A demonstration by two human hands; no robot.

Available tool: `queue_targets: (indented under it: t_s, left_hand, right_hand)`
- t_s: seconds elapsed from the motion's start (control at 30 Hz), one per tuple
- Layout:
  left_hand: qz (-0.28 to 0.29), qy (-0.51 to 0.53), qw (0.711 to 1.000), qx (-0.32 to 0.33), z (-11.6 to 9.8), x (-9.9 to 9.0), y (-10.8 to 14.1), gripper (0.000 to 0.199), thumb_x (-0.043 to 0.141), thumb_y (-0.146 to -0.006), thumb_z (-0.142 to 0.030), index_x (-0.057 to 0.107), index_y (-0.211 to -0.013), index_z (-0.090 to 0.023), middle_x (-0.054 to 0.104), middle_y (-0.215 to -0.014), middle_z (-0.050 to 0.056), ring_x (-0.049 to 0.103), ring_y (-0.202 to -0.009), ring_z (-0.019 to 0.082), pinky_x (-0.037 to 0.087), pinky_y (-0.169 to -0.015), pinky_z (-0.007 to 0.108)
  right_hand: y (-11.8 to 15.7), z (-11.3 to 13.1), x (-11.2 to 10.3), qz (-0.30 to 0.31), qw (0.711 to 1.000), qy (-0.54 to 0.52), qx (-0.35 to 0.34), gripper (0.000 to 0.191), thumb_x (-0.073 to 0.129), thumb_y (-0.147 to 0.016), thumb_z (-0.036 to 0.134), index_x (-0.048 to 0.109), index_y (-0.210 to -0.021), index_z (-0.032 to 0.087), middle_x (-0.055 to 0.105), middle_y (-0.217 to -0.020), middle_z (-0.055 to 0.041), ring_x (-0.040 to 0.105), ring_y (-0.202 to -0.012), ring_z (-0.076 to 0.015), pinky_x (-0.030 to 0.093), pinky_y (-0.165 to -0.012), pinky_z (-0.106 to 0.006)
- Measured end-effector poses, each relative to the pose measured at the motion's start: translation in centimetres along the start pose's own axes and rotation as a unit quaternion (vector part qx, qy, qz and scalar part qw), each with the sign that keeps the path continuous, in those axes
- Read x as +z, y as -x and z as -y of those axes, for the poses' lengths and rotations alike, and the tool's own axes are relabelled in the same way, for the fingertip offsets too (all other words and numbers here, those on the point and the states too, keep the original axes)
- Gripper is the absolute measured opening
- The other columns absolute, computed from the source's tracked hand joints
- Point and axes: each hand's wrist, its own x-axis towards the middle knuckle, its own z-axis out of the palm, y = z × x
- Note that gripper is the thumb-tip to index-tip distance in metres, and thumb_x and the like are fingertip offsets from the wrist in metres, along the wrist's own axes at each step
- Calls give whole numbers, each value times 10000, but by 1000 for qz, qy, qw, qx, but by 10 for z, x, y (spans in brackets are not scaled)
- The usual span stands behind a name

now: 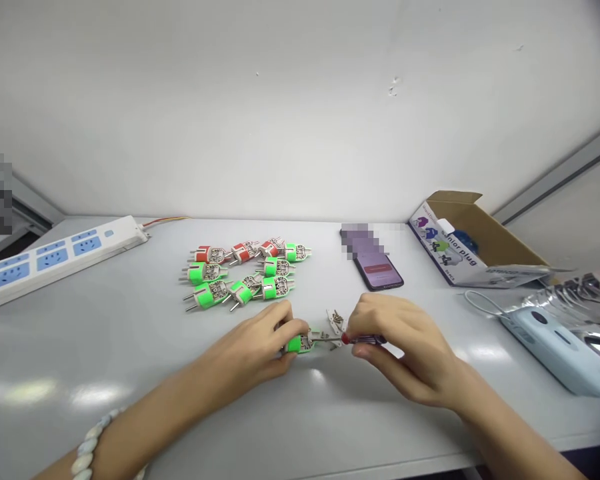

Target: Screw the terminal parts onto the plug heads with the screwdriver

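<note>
Near the front middle of the table, my left hand grips a green plug lying on its side, its inner parts facing up. My right hand is closed around a screwdriver with a red and dark handle. The screwdriver's thin shaft points left and its tip reaches the plug's inner parts. Small screws and white plastic strips lie just behind the shaft. Further back on the left are several open green plugs and red plugs, laid out in rough rows.
A white power strip lies at the left. Behind my right hand is a phone. An open cardboard box stands at the back right, with a light blue device and clear plastic packaging in front of it.
</note>
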Motion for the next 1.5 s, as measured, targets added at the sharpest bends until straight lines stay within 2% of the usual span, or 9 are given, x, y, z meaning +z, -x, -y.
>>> queue_targets:
  t_s: [0.27, 0.37, 0.5, 0.73, 0.87, 1.1, 1.2, 1.4, 1.5]
  left_hand:
    - [-29, -49, 998, 34, 3, 7, 0, 348, 533, -822, 15, 602, -1087, -200, 506, -942, 20, 514, -752, 160, 432, -655, 232]
    - [-26, -57, 997, 33, 2, 6, 0, 350, 525, -827, 3, 597, -1107, -194, 510, -958, 28, 523, -754, 163, 446, -650, 236]
    - [-24, -53, 998, 31, 0, 3, -1, 347, 516, -831, 2, 597, -1109, -189, 509, -964, 32, 525, -746, 163, 442, -627, 239]
    - [-26, -37, 999, 30, 2, 6, -3, 340, 517, -835, 7, 594, -1096, -197, 507, -961, 26, 518, -750, 156, 438, -640, 232]
    - [-23, -39, 999, 31, 2, 5, -1, 338, 517, -842, 4, 590, -1107, -193, 505, -969, 28, 513, -755, 158, 433, -644, 238]
    - [-21, -42, 999, 21, -1, 2, -1, 341, 527, -835, 0, 583, -1108, -197, 508, -956, 24, 528, -792, 170, 427, -657, 233]
    - [-16, -31, 999, 14, -2, 1, -1, 338, 533, -857, -22, 582, -1139, -202, 526, -979, 31, 545, -809, 173, 447, -680, 237]
    - [-18, -14, 1000, 9, -1, 2, 0, 324, 502, -899, -57, 574, -1167, -224, 557, -1018, 34, 568, -823, 171, 470, -695, 230]
    - [-18, -19, 1000, 13, -1, 2, -1, 330, 521, -885, -47, 578, -1161, -217, 551, -1003, 32, 568, -827, 173, 471, -694, 231]
  right_hand:
    - [-2, -2, 8, -69, 991, 0, 111, 166, 576, -1023, 260, 534, -868, 222, 612, -694, 3, 555, -582, -136, 448, -517, -250]
    - [-2, -2, 11, -85, 986, 11, 141, 72, 588, -1007, 210, 557, -945, 228, 638, -718, 8, 600, -606, -140, 487, -537, -243]
    - [0, -4, 11, -91, 990, 34, 104, 101, 573, -1005, 163, 555, -1074, 234, 667, -789, -9, 630, -651, -160, 512, -583, -271]
    - [1, -4, -1, -22, 997, 32, 69, 292, 451, -1007, 69, 542, -1258, 189, 674, -981, -81, 627, -841, -198, 518, -732, -342]
    - [-1, -4, 1, -49, 998, 9, 40, 449, 456, -995, 2, 512, -1401, 184, 688, -983, -76, 646, -859, -179, 541, -752, -322]
    - [-1, -1, 12, -157, 979, 122, 37, 35, 621, -1012, 247, 609, -1043, 236, 655, -665, 1, 583, -554, -167, 460, -537, -295]
    - [-1, -1, 11, -162, 974, 160, 13, 134, 521, -1058, 300, 605, -992, 218, 615, -618, -6, 505, -503, -163, 396, -498, -300]
    - [-3, -1, 4, -106, 987, 117, -18, 268, 414, -973, 75, 607, -1115, 197, 658, -718, -39, 531, -566, -185, 422, -538, -314]
    - [-4, -1, 3, -91, 990, 106, 6, 243, 423, -953, 44, 583, -1005, 220, 640, -718, -33, 523, -582, -183, 419, -551, -316]
